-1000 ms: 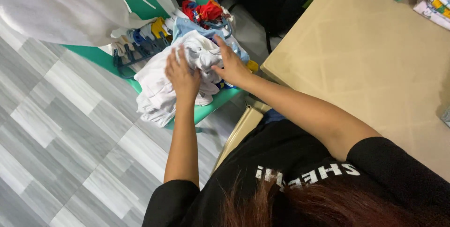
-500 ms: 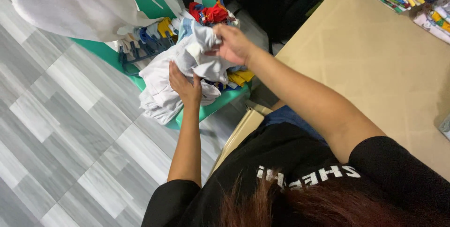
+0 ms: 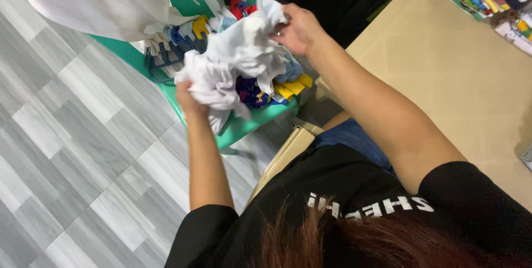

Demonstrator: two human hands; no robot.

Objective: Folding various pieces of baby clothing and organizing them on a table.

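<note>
Head view: the left hand (image 3: 187, 97) and right hand (image 3: 296, 27) each clamp one end of a white garment (image 3: 235, 57). It stretches slantwise above the green chair (image 3: 249, 121), its right-hand end higher.

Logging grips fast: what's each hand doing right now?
Left hand: closed, gripping the lower end of the white garment.
Right hand: closed, gripping the garment's upper end.

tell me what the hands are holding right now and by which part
Both hold one white garment: the right hand grips its upper edge, the left hand its bunched lower end.
</note>
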